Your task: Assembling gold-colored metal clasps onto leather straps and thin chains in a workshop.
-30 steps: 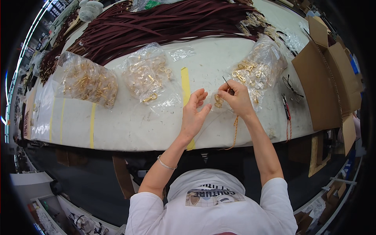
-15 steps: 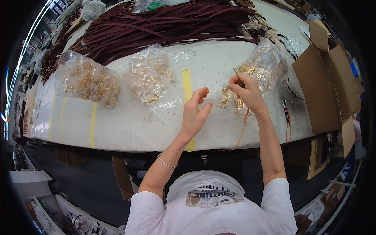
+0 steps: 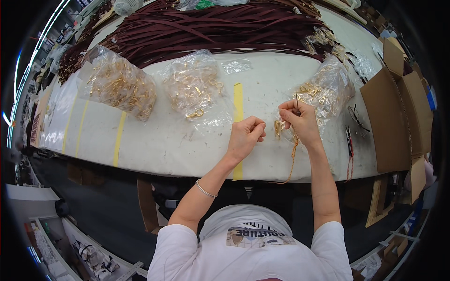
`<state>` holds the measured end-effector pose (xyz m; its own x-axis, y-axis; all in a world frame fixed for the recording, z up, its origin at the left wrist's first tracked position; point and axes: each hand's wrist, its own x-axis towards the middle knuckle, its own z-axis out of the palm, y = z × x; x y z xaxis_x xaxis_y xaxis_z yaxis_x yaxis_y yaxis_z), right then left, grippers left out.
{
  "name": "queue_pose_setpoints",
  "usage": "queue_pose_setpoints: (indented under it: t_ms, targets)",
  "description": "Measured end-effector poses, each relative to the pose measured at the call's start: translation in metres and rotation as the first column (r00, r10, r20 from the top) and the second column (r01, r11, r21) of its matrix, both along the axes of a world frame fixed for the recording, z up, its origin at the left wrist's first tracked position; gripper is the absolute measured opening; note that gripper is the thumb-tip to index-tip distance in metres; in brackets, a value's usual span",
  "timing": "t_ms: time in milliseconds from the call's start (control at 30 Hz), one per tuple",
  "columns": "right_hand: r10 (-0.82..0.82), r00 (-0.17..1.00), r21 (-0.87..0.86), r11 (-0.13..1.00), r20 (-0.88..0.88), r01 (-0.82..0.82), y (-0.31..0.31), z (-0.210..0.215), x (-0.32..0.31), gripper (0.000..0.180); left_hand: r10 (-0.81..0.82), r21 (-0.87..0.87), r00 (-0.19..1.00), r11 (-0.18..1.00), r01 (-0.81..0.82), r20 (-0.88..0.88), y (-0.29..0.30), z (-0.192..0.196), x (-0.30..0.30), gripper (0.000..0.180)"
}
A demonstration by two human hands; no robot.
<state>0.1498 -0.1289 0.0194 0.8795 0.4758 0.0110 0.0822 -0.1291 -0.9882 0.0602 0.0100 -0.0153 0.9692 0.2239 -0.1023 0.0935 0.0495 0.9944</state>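
My right hand (image 3: 301, 122) is closed around a small pointed metal tool (image 3: 296, 100), its thin dark tip standing up past my fingers; its kind is not clear. An orange twisted cord (image 3: 293, 157) hangs below that hand toward the table's front edge. Just left of those fingers is a gold metal clasp (image 3: 277, 127); whether they touch it I cannot tell. My left hand (image 3: 245, 136) is at the yellow tape strip (image 3: 238, 100), its fingers curled and pinched together. Anything in that pinch is too small or hidden to make out.
Three clear bags of gold clasps stand on the white table: a left bag (image 3: 119, 86), a middle bag (image 3: 192, 84) and a right bag (image 3: 330, 82). Behind lie dark red straps (image 3: 211, 30). Glasses (image 3: 357, 117), red-handled snips (image 3: 349, 140) and an open cardboard box (image 3: 386, 122) are at right.
My left hand has gone from open fingers to a pinch and come a little nearer the body. My right hand has lowered slightly, still holding the tool. The whole view has shifted slightly.
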Motion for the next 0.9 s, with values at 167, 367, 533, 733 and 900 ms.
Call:
queue_pose_setpoints:
  t_ms: [167, 367, 533, 733, 900]
  targets:
    - [0.127, 0.976, 0.034, 0.992, -0.179, -0.123, -0.002, 0.003, -0.001, 0.022, 0.113, 0.153, 0.947, 0.974, -0.165, 0.299, -0.007, -0.002, 0.001, 0.014]
    - [0.192, 0.939, 0.312, 0.945, -0.287, -0.098, -0.001, 0.008, -0.004, 0.024, -0.15, 0.101, 0.988, 0.984, 0.146, 0.039, 0.003, -0.012, -0.001, 0.018]
    - [0.141, 0.982, 0.005, 0.99, -0.128, -0.142, -0.018, -0.003, -0.005, 0.021, -0.026, -0.299, 0.996, 0.953, 0.051, 0.084, 0.012, -0.004, -0.011, 0.014]
    - [0.19, 0.9, -0.194, 0.974, 0.393, -0.121, 0.005, 0.001, -0.023, 0.015, -0.1, 0.367, 0.973, 0.93, 0.018, 0.207, 0.007, -0.001, -0.015, 0.02]
    - [0.198, 0.977, -0.053, 0.98, 0.076, -0.194, 0.009, -0.017, -0.022, 0.008, -0.066, 0.181, 0.979, 0.983, 0.031, 0.193, 0.003, 0.001, -0.012, 0.038]
